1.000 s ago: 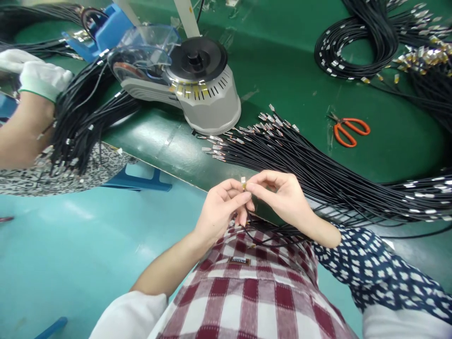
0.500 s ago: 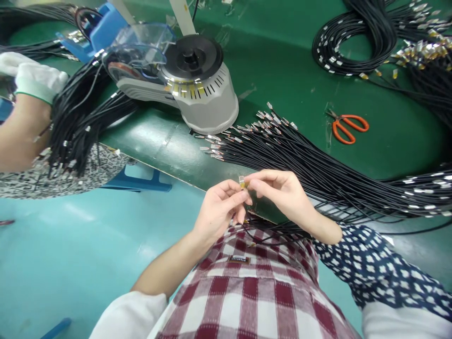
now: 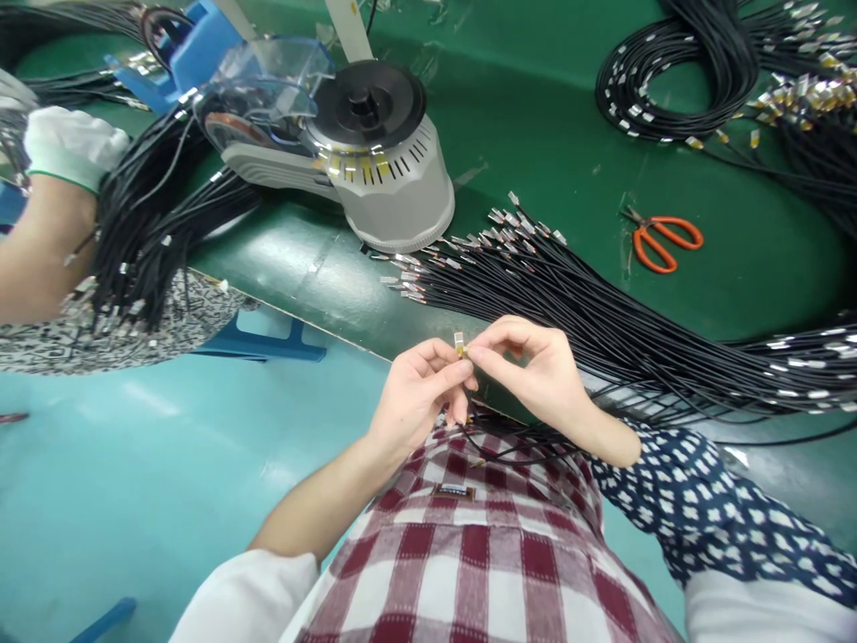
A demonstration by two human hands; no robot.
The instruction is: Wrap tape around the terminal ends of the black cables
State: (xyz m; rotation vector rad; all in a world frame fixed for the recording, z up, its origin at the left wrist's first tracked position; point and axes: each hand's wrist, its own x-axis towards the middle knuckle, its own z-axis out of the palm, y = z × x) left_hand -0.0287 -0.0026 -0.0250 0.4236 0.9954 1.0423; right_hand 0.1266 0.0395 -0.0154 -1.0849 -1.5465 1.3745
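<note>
A black cable with a small metal connector (image 3: 459, 341) at its end is pinched in my left hand (image 3: 419, 388), above the apron at the table's front edge. Yellow tape shows just below the connector's metal tip. My right hand (image 3: 536, 366) has thumb and forefinger closed together against the taped part, from the right side. The fingertips hide exactly what the right hand grips. More black cable (image 3: 495, 455) runs down from the hands across the checked apron. Behind them lies a wide bundle of black cables (image 3: 569, 286) with bare metal connectors at its left end.
A round tape dispenser (image 3: 395, 196) stands behind the bundle's left end. Orange-handled cutters (image 3: 662, 241) lie to the right, near coiled cables (image 3: 616, 98). At left, another person's gloved hand (image 3: 73, 147) is beside a hanging cable bundle (image 3: 144, 232).
My right hand's thumb and forefinger have shifted slightly and come together beside the connector's yellow tape. My left hand keeps its pinch on the cable. The other person's gloved hand has moved slightly.
</note>
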